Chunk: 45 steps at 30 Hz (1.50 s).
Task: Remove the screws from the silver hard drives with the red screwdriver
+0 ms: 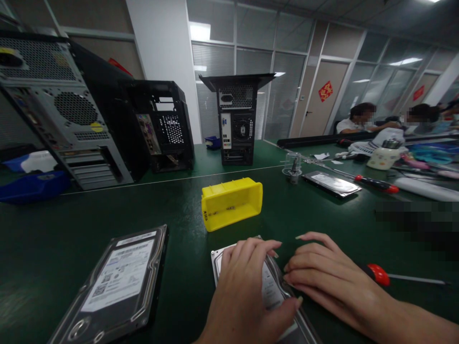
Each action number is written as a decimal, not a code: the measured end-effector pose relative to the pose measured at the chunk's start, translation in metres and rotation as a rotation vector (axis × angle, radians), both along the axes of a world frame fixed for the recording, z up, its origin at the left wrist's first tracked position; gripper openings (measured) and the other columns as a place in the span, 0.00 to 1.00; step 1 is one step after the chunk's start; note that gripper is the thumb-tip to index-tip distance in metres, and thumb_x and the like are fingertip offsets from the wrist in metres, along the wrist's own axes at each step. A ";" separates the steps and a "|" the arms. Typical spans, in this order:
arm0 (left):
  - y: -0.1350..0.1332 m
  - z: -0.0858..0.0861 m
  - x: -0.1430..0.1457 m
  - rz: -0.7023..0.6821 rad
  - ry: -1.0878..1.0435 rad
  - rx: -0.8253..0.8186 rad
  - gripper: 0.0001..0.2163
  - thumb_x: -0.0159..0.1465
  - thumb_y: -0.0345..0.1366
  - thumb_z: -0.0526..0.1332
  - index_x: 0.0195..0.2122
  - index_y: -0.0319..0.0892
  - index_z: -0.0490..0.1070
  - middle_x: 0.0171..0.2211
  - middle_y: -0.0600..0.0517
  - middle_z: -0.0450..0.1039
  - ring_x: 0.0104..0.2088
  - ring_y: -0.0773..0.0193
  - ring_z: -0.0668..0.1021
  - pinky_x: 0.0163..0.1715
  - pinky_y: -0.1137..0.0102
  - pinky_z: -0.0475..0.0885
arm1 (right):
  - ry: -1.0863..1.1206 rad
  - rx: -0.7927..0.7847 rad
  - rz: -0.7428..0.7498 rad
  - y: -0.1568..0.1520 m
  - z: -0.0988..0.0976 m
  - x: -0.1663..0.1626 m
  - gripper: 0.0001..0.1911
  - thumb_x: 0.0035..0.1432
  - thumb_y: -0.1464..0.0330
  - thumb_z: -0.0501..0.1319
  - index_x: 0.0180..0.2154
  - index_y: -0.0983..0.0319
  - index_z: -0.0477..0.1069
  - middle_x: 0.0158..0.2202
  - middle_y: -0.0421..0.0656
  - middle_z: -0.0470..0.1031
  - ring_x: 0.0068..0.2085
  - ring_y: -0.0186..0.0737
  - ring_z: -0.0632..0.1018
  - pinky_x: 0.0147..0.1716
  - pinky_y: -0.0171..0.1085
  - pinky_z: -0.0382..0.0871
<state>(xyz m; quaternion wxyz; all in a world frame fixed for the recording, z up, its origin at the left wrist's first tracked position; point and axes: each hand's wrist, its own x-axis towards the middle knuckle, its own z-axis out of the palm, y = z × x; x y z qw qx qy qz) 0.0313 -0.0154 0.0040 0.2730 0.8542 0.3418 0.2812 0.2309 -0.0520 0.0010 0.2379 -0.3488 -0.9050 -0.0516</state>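
Note:
My left hand (244, 282) lies flat on top of a hard drive (270, 291) near the front edge of the green table, fingers stretched over its label. My right hand (322, 274) rests beside it at the drive's right edge, fingers curled loosely and touching the drive's side. Most of that drive is hidden under my hands. A second hard drive (114, 286) lies label up to the left. A yellow plastic bin (231, 203) stands just beyond my hands. A red-handled screwdriver (380, 275) lies on the table right of my right hand.
Three open computer cases (64, 110) (167, 126) (236, 119) stand along the back of the green table (53, 239). Another hard drive (332, 183) and a red screwdriver (376, 184) lie at the right. Blue bins (32, 184) sit far left. Other people sit at the back right.

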 end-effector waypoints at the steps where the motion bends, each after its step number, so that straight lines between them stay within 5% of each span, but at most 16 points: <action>1: 0.000 0.000 0.000 -0.002 0.001 0.002 0.25 0.50 0.32 0.67 0.49 0.40 0.65 0.45 0.45 0.70 0.47 0.48 0.70 0.47 0.53 0.61 | -0.037 -0.005 0.002 0.000 0.001 0.001 0.15 0.59 0.74 0.57 0.49 0.60 0.65 0.41 0.41 0.73 0.45 0.32 0.71 0.58 0.40 0.45; 14: 0.001 -0.003 0.001 -0.005 -0.018 -0.013 0.25 0.49 0.32 0.68 0.49 0.42 0.67 0.45 0.46 0.71 0.47 0.48 0.69 0.48 0.54 0.60 | 0.091 0.052 0.006 -0.002 -0.004 -0.004 0.12 0.60 0.72 0.56 0.45 0.59 0.70 0.37 0.38 0.74 0.41 0.31 0.72 0.57 0.40 0.46; 23: 0.003 0.000 -0.002 -0.032 -0.003 -0.028 0.12 0.49 0.32 0.69 0.36 0.46 0.76 0.44 0.47 0.68 0.47 0.49 0.68 0.44 0.57 0.61 | 0.090 0.048 0.078 0.001 -0.004 0.001 0.15 0.59 0.75 0.57 0.49 0.63 0.69 0.38 0.40 0.74 0.41 0.33 0.70 0.55 0.43 0.50; 45: 0.001 -0.004 -0.001 -0.018 -0.103 -0.009 0.12 0.47 0.29 0.71 0.34 0.46 0.79 0.40 0.49 0.71 0.43 0.52 0.72 0.43 0.57 0.63 | 0.010 0.058 0.076 0.000 0.004 0.000 0.18 0.58 0.74 0.57 0.51 0.63 0.67 0.37 0.44 0.73 0.40 0.35 0.72 0.50 0.42 0.61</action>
